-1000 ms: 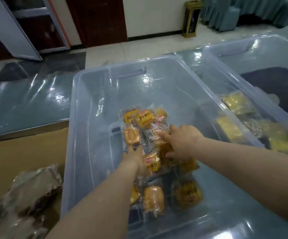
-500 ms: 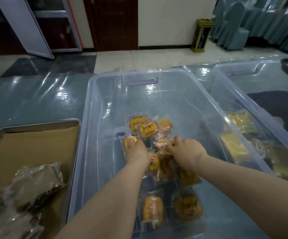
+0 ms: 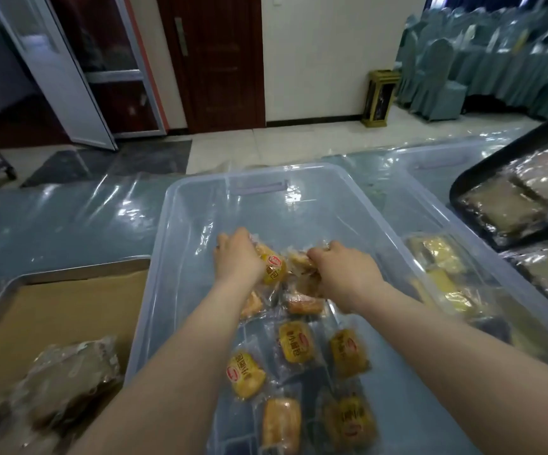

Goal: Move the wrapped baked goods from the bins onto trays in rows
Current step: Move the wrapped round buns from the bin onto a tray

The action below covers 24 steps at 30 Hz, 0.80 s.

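Observation:
Both my hands reach into a clear plastic bin that holds several small yellow breads in clear wrappers. My left hand grips wrapped breads, one with a red logo showing beside its fingers. My right hand curls over more wrapped breads in the middle of the bin. Loose packets lie on the bin floor nearer to me, between my forearms. A metal tray lined with brown paper sits left of the bin and carries brownish wrapped pastries.
A second clear bin with yellow wrapped goods stands to the right. A black tray with wrapped pale goods sits at far right. Shiny plastic sheeting covers the table. Beyond are a tiled floor, doors, covered chairs.
Both hands have moved farther into the bin and closed on packets. The view has tilted up, bringing the black tray at the right and more of the room into sight.

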Each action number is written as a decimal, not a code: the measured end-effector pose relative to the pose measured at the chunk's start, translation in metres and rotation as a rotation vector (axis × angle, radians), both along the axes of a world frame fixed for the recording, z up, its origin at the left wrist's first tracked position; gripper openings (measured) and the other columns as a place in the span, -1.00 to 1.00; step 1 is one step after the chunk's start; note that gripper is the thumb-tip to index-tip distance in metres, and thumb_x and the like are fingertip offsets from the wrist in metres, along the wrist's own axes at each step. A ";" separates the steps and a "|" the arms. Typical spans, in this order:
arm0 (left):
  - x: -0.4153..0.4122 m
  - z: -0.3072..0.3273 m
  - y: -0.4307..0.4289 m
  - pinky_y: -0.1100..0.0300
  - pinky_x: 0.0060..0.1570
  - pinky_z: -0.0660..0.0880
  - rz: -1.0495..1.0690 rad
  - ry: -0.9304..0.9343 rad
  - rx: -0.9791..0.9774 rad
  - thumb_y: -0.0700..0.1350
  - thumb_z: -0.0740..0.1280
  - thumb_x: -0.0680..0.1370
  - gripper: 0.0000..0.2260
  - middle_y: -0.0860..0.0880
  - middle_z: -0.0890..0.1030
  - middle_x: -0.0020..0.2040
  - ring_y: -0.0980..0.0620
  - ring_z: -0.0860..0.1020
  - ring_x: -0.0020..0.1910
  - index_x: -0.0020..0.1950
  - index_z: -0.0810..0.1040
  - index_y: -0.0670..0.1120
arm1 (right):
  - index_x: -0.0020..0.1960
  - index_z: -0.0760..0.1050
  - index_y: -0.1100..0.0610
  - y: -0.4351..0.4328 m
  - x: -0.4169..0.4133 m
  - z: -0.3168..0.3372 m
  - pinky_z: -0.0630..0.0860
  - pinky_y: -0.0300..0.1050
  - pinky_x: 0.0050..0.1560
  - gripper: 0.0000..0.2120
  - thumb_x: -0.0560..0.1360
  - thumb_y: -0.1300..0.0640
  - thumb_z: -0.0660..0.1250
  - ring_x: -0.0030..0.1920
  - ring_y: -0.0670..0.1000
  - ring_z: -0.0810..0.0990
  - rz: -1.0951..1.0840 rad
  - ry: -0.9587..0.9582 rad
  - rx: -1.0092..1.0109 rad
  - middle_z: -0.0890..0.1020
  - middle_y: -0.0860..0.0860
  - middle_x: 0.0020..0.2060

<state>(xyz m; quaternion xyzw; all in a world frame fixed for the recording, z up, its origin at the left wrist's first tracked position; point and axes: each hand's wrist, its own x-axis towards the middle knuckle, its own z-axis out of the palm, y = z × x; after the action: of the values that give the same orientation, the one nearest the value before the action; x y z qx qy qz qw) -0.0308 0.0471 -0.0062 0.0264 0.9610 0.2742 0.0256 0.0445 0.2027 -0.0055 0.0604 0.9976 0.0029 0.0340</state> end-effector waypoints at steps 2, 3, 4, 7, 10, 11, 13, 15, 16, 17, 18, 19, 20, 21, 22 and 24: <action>-0.001 0.009 -0.004 0.07 0.07 0.41 0.011 0.036 0.049 -0.30 0.32 0.40 -0.65 -0.20 0.38 0.19 -0.24 0.45 0.11 0.16 0.45 -0.09 | 0.17 0.39 -0.03 0.000 -0.002 0.004 0.33 -0.08 -0.30 -0.74 0.48 0.08 0.26 -0.11 0.19 0.57 -0.014 0.047 -0.048 0.45 0.06 0.04; 0.000 0.014 -0.006 0.09 0.04 0.43 0.017 0.045 0.082 -0.31 0.34 0.39 -0.61 -0.17 0.37 0.19 -0.22 0.45 0.11 0.18 0.45 -0.05 | 0.19 0.38 -0.04 0.001 -0.003 0.007 0.33 -0.07 -0.30 -0.72 0.48 0.08 0.25 -0.10 0.20 0.57 -0.022 0.071 -0.079 0.45 0.07 0.06; 0.001 0.018 -0.008 0.11 0.01 0.43 0.024 0.053 0.122 -0.32 0.34 0.37 -0.57 -0.14 0.36 0.17 -0.21 0.45 0.11 0.19 0.46 -0.02 | 0.20 0.38 -0.04 0.001 -0.004 0.009 0.34 -0.06 -0.29 -0.71 0.48 0.08 0.25 -0.10 0.21 0.57 -0.032 0.095 -0.111 0.45 0.08 0.07; 0.004 0.033 -0.016 0.13 0.01 0.47 0.031 0.121 0.231 -0.32 0.38 0.34 -0.52 -0.07 0.38 0.08 -0.15 0.48 0.03 0.19 0.49 0.05 | 0.16 0.38 -0.05 0.000 -0.007 0.012 0.37 -0.07 -0.27 -0.73 0.47 0.10 0.25 -0.12 0.21 0.56 -0.039 0.170 -0.202 0.46 0.07 0.06; 0.002 0.046 -0.025 0.01 -0.02 0.56 0.036 0.179 0.302 -0.31 0.43 0.30 -0.47 -0.10 0.46 0.15 -0.09 0.52 -0.03 0.20 0.51 0.07 | 0.13 0.38 -0.09 0.000 -0.014 0.013 0.37 -0.07 -0.26 -0.74 0.46 0.09 0.26 -0.12 0.20 0.55 -0.013 0.229 -0.296 0.46 0.03 0.05; 0.001 0.048 -0.027 -0.01 -0.04 0.57 0.037 0.188 0.319 -0.31 0.44 0.30 -0.46 -0.10 0.47 0.16 -0.07 0.52 -0.04 0.21 0.50 0.07 | 0.13 0.38 -0.10 0.000 -0.015 0.013 0.36 -0.08 -0.26 -0.74 0.46 0.08 0.25 -0.11 0.20 0.55 -0.010 0.249 -0.332 0.46 0.02 0.04; 0.001 0.052 -0.032 0.02 -0.04 0.57 0.035 0.218 0.359 -0.30 0.46 0.31 -0.46 -0.10 0.49 0.16 -0.03 0.54 -0.06 0.22 0.50 0.07 | 0.15 0.38 -0.13 -0.001 -0.018 0.014 0.35 -0.09 -0.24 -0.71 0.45 0.05 0.27 -0.10 0.19 0.55 -0.005 0.287 -0.403 0.46 0.02 0.04; 0.002 0.058 -0.035 0.09 -0.10 0.55 0.020 0.280 0.400 -0.31 0.48 0.30 -0.49 -0.09 0.54 0.09 0.02 0.53 -0.13 0.17 0.53 0.06 | 0.18 0.37 -0.16 0.000 -0.020 0.016 0.34 -0.10 -0.24 -0.67 0.43 0.02 0.28 -0.12 0.15 0.53 -0.004 0.312 -0.468 0.45 -0.01 0.00; 0.004 0.061 -0.037 0.11 -0.16 0.55 0.014 0.305 0.446 -0.33 0.48 0.29 -0.52 -0.05 0.57 0.01 0.05 0.54 -0.15 0.12 0.54 0.06 | 0.15 0.38 -0.16 -0.001 -0.020 0.018 0.34 -0.11 -0.24 -0.68 0.42 0.02 0.28 -0.16 0.12 0.51 -0.006 0.325 -0.513 0.44 -0.04 -0.05; 0.008 0.065 -0.039 0.16 -0.25 0.56 0.017 0.310 0.527 -0.36 0.48 0.30 -0.53 0.00 0.59 -0.05 0.09 0.55 -0.16 0.07 0.53 0.08 | 0.11 0.39 -0.17 -0.003 -0.019 0.022 0.33 -0.12 -0.24 -0.71 0.40 0.03 0.28 -0.19 0.08 0.48 -0.003 0.340 -0.564 0.43 -0.06 -0.10; 0.012 0.072 -0.042 0.24 -0.36 0.55 0.027 0.300 0.631 -0.39 0.46 0.31 -0.53 0.06 0.58 -0.08 0.16 0.56 -0.18 0.05 0.52 0.08 | 0.07 0.40 -0.18 -0.005 -0.018 0.025 0.33 -0.12 -0.25 -0.72 0.39 0.05 0.28 -0.20 0.05 0.46 0.009 0.352 -0.620 0.42 -0.09 -0.15; 0.017 0.078 -0.046 0.36 -0.43 0.50 0.039 0.294 0.729 -0.41 0.44 0.32 -0.53 0.09 0.57 -0.10 0.21 0.57 -0.22 0.03 0.52 0.09 | 0.06 0.42 -0.19 -0.007 -0.016 0.030 0.33 -0.14 -0.27 -0.71 0.38 0.07 0.29 -0.21 0.00 0.47 0.029 0.361 -0.679 0.44 -0.12 -0.19; 0.022 0.084 -0.051 0.44 -0.47 0.45 0.048 0.299 0.795 -0.42 0.43 0.33 -0.53 0.12 0.57 -0.11 0.27 0.57 -0.25 0.01 0.51 0.12 | 0.09 0.44 -0.19 -0.010 -0.012 0.035 0.33 -0.16 -0.30 -0.68 0.38 0.10 0.30 -0.23 -0.06 0.48 0.051 0.366 -0.732 0.47 -0.16 -0.22; 0.029 0.089 -0.058 0.47 -0.47 0.43 0.049 0.309 0.832 -0.41 0.43 0.34 -0.52 0.13 0.57 -0.11 0.30 0.57 -0.26 -0.02 0.50 0.16 | 0.11 0.45 -0.18 -0.013 -0.007 0.041 0.33 -0.20 -0.33 -0.65 0.38 0.12 0.31 -0.24 -0.13 0.49 0.076 0.372 -0.765 0.51 -0.17 -0.23; 0.038 0.093 -0.067 0.48 -0.45 0.43 0.043 0.320 0.855 -0.40 0.44 0.35 -0.51 0.13 0.57 -0.10 0.29 0.57 -0.23 -0.03 0.49 0.19 | 0.11 0.46 -0.18 -0.018 -0.001 0.048 0.32 -0.24 -0.34 -0.65 0.37 0.13 0.32 -0.25 -0.17 0.49 0.108 0.382 -0.772 0.53 -0.18 -0.24; 0.057 0.100 -0.091 0.46 -0.42 0.46 0.018 0.345 0.874 -0.37 0.45 0.36 -0.51 0.11 0.59 -0.07 0.25 0.58 -0.18 -0.03 0.50 0.23 | 0.04 0.44 -0.19 -0.033 0.014 0.064 0.36 -0.21 -0.33 -0.68 0.36 0.13 0.33 -0.24 -0.18 0.50 0.182 0.417 -0.749 0.55 -0.17 -0.24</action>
<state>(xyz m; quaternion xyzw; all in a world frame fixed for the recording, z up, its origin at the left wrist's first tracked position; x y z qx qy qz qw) 0.0257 -0.0442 0.0933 0.0717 0.7458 0.6450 -0.1503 0.0586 0.1696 0.0585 -0.0448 0.9166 -0.3684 -0.1488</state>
